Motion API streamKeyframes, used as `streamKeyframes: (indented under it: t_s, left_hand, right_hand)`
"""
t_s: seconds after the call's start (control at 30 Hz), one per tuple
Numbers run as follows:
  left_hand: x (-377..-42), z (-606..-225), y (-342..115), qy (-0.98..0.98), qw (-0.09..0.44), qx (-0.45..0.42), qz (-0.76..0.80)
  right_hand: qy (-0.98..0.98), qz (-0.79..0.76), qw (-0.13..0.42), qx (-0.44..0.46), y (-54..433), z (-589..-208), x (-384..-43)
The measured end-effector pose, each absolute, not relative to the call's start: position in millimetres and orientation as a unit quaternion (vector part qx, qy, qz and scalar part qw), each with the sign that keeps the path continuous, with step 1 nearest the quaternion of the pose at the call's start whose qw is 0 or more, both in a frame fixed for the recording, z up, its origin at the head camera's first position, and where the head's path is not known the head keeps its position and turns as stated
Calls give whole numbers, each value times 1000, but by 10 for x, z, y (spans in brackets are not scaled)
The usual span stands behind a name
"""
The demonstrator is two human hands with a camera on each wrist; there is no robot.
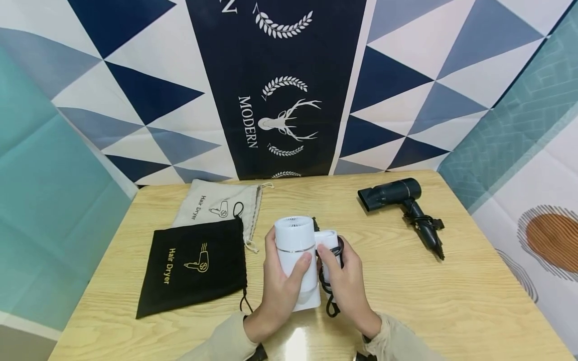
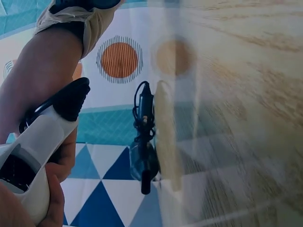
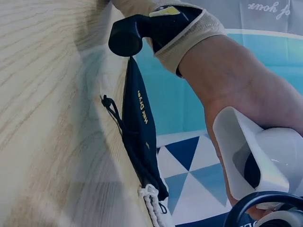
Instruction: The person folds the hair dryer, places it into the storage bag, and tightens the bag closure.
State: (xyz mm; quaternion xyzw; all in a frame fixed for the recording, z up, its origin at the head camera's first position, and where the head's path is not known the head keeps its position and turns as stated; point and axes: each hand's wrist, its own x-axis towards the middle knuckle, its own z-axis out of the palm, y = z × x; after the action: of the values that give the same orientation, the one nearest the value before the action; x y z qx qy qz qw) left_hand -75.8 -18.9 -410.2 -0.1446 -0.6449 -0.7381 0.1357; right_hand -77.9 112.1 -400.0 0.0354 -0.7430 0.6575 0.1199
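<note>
Both hands hold a white hair dryer (image 1: 294, 258) over the front middle of the wooden table. My left hand (image 1: 278, 288) grips its barrel, thumb across the front. On the handle (image 1: 326, 235), folded in beside the barrel, my right hand (image 1: 349, 286) has its thumb pressed near the top. A black cord (image 1: 333, 310) wraps the handle and hangs in a loop below it. The right wrist view shows the flat white nozzle (image 3: 236, 151) pointing down toward the table. In the left wrist view, the handle's black end (image 2: 73, 99) sticks out past the fingers.
A black hair dryer (image 1: 393, 194) lies at the back right, its cord bundled round the handle. To the left, a black drawstring bag (image 1: 185, 291) marked Hair Dryer overlaps a light grey one (image 1: 198, 200). A patterned wall cloth (image 1: 388, 95) rises behind the table (image 1: 406, 301).
</note>
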Motion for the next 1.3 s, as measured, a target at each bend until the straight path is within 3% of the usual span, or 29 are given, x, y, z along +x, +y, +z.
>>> streamKeyframes:
  t_s: [0.17, 0.5, 0.77, 0.9, 1.1, 1.2, 1.3]
  left_hand:
    - [-817, -4079, -206, -639, 116, -146, -746]
    - [-908, -4032, -393, -659, 94, -124, -736]
    - [-937, -4048, -550, -667, 95, -102, -731]
    - [-954, -4072, -649, -672, 112, -88, -726]
    - [-947, -4086, -745, -672, 120, -79, -727]
    - [-937, -4076, -756, -670, 125, -77, -728]
    - [-924, -4069, -755, -666, 133, -68, -731]
  right_hand:
    - [-742, 663, 87, 47, 1172, -3956, -813]
    - [-760, 641, -44, 99, 1294, -3855, -946]
    - [-780, 613, -60, 110, 1379, -3820, -1007]
    - [-787, 599, -96, 113, 1397, -3877, -942]
    - [-775, 561, -182, 226, 1386, -4035, -796]
    - [-745, 582, -192, 264, 1342, -4073, -745]
    - [-744, 585, -167, 277, 1287, -4077, -699]
